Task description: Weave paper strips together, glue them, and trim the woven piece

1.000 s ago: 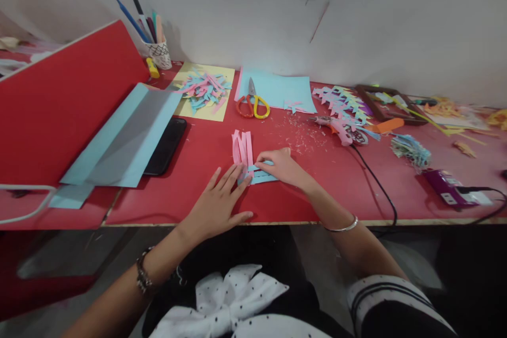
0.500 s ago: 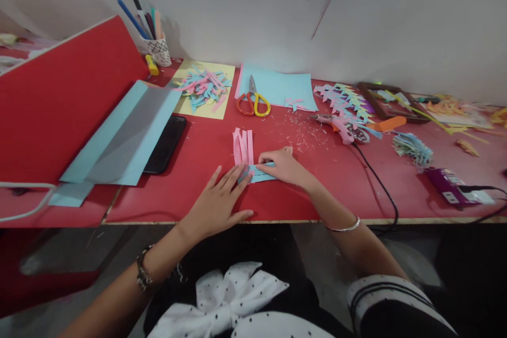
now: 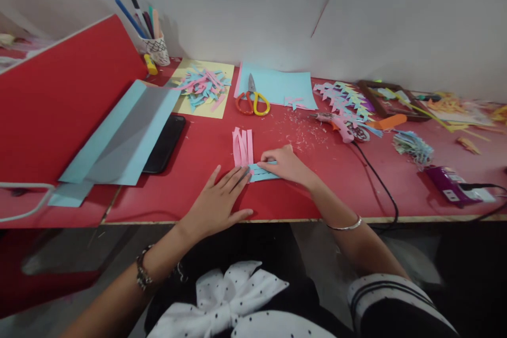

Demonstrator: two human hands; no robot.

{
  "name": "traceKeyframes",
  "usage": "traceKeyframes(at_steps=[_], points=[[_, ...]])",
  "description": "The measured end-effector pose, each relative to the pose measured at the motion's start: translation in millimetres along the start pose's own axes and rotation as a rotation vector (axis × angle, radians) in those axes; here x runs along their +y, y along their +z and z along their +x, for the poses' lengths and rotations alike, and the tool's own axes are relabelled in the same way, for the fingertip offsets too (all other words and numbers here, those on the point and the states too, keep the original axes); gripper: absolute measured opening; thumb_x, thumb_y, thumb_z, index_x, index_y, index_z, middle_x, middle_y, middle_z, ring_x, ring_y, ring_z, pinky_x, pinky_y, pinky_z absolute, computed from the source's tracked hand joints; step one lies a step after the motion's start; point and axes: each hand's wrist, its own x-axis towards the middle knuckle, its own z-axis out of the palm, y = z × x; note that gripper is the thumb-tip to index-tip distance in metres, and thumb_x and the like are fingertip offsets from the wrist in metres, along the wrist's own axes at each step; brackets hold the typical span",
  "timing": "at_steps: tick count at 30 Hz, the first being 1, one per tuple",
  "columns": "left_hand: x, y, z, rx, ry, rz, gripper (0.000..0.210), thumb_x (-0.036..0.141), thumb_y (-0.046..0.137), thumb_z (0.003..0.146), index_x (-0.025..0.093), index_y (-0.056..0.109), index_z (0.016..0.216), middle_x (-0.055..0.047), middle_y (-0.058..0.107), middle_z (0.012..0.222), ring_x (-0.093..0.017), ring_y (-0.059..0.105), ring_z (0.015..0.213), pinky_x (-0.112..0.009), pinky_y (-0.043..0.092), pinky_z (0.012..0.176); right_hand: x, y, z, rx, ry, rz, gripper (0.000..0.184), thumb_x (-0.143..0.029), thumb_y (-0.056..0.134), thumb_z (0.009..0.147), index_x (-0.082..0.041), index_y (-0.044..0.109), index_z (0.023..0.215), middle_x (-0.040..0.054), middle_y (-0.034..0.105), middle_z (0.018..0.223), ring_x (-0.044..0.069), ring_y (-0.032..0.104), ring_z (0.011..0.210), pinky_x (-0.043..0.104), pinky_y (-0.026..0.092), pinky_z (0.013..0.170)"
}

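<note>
Pale blue paper strips (image 3: pixel 263 175) lie crosswise on the red table in front of me. My left hand (image 3: pixel 219 198) is spread flat, its fingertips resting on their left end. My right hand (image 3: pixel 284 162) is closed in a pinch at the upper edge of the blue strips, with a bit of blue paper showing between thumb and forefinger. Just behind my left fingertips stand out several pink paper strips (image 3: pixel 243 147), lying side by side and pointing away from me. Their near ends meet the blue strips; whether they are joined cannot be seen.
Beyond lie scissors (image 3: pixel 252 103) on the edge of blue sheets (image 3: pixel 277 84), and a pile of paper scraps (image 3: pixel 204 87). A pink glue gun (image 3: pixel 336 124) with a cord (image 3: pixel 376 174) is to the right. On the left are a black phone (image 3: pixel 166 142) and blue sheets (image 3: pixel 87 156).
The fingers of my right hand have shifted very slightly along the blue paper strip. My left hand stays almost where it was, and the other things have not moved.
</note>
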Motion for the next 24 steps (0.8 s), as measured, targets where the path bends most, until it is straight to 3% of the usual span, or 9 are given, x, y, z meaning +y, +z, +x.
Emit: traceKeyframes(at_steps=[17,22,24], points=[[0.1,-1.3,-0.4,-0.024,0.010,0.005,0.066,0.057,0.018,0.085,0.015,0.027,0.135,-0.011,0.033,0.139,-0.021,0.030,0.128,-0.043,0.015,0.106,32.2,-14.2,-20.9,0.064,0.081,-0.014,0.022,-0.032,0.047,0.077,-0.017,0.055,0.063,0.0005,0.064,0.071,0.017,0.055,0.072,0.036,0.024,0.079],[-0.7,-1.1,-0.1,-0.028,0.016,0.012,0.069,0.058,0.016,0.085,0.012,0.028,0.134,-0.012,0.033,0.139,-0.021,0.030,0.128,-0.043,0.017,0.106,32.0,-17.7,-26.1,0.078,0.180,-0.181,0.022,-0.030,0.046,0.079,-0.017,0.054,0.063,-0.0011,0.059,0.060,0.013,0.051,0.058,0.038,0.025,0.079],[-1.0,-0.5,0.0,-0.027,0.020,0.010,0.069,0.058,0.017,0.084,0.012,0.028,0.134,-0.012,0.034,0.139,-0.021,0.030,0.127,-0.043,0.017,0.106,25.4,-16.3,-28.3,0.206,0.266,-0.314,0.019,-0.027,0.045,0.080,-0.017,0.057,0.068,0.0025,0.061,0.066,0.017,0.054,0.066,0.042,0.025,0.082]])
